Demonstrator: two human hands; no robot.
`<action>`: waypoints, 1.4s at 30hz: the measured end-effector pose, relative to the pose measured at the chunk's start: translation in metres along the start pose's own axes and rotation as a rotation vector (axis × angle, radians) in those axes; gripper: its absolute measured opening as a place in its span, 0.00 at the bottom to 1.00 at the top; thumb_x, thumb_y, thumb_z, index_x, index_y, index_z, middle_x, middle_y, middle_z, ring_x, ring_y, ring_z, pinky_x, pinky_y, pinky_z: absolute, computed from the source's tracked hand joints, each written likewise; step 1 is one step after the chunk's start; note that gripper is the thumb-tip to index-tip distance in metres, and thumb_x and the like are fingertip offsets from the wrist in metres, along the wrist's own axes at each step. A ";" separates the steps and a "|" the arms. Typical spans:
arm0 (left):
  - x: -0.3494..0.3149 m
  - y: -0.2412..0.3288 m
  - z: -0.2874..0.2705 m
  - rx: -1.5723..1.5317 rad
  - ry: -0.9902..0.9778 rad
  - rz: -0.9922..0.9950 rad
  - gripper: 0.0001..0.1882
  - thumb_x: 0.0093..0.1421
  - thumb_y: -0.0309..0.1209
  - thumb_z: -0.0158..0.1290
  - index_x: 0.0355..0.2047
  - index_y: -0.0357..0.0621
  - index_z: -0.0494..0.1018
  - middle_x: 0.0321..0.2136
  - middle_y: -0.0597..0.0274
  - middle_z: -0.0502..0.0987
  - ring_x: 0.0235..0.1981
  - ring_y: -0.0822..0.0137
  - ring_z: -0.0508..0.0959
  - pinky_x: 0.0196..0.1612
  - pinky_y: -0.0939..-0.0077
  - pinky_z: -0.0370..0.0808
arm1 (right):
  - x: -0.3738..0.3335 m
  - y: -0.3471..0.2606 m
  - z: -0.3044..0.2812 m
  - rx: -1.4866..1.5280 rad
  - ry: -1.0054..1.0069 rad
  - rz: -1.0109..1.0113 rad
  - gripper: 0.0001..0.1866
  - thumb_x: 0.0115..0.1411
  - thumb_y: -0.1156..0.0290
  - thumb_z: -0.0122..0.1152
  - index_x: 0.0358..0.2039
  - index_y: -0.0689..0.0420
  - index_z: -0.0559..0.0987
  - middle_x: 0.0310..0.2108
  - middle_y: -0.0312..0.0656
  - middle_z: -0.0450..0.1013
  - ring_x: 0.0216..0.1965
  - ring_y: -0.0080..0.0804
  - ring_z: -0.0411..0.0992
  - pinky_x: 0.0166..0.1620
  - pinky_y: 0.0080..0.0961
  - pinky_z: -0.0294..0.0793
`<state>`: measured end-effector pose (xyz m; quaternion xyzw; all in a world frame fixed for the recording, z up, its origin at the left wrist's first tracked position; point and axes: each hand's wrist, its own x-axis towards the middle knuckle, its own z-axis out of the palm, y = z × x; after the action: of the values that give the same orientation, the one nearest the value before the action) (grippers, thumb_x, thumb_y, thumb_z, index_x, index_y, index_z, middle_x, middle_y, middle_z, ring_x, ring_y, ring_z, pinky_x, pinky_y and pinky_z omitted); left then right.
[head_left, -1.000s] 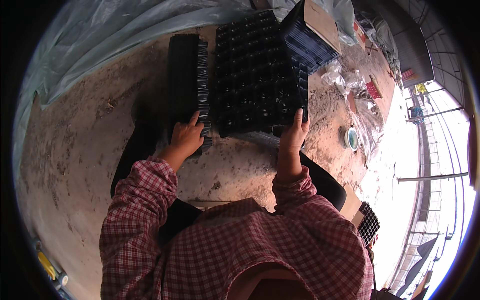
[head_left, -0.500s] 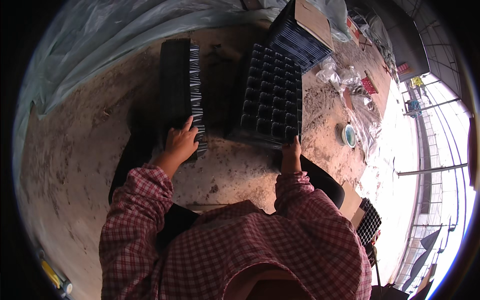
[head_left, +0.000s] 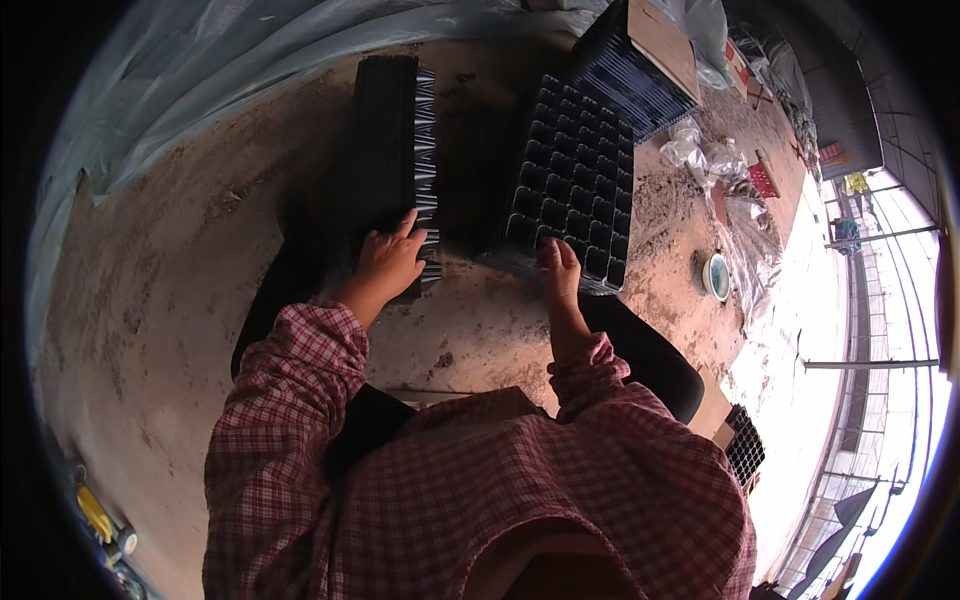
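Note:
A stack of black plastic seedling trays (head_left: 570, 170) lies in front of me on the right, its grid of square cells facing up. My right hand (head_left: 562, 272) is at the middle of its near edge, fingers closed together at the rim of the top tray. To the left, a long dark block of nested black trays (head_left: 385, 140) stands on its side, ribbed edges facing right. My left hand (head_left: 388, 262) rests on its near end, index finger stretched along it and the others loosely spread. The shaded underside of that block is hard to make out.
Behind the right stack stands a taller pile of black trays (head_left: 625, 80) topped with a cardboard sheet (head_left: 663, 45). Crumpled clear plastic (head_left: 690, 150) and a small bowl (head_left: 716, 277) lie to the right. Plastic sheeting (head_left: 230, 70) hangs along the far left.
My right hand has moved left along the near edge, from the right corner to its middle. My left hand stays on the left block. The whole view has shifted slightly.

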<state>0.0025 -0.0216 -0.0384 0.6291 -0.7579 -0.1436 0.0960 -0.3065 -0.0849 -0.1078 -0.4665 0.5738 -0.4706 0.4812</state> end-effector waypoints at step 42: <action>0.001 -0.002 0.000 0.051 -0.038 -0.037 0.20 0.48 0.36 0.56 0.40 0.46 0.65 0.60 0.56 0.54 0.35 0.58 0.76 0.43 0.58 0.67 | -0.067 0.029 0.083 -0.615 -0.086 -0.174 0.35 0.46 0.69 0.63 0.56 0.56 0.61 0.48 0.50 0.63 0.48 0.45 0.65 0.49 0.32 0.67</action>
<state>0.0043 -0.0225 -0.0386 0.6426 -0.7511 -0.1377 0.0629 -0.2198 -0.0224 -0.1369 -0.6568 0.6262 -0.2943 0.2996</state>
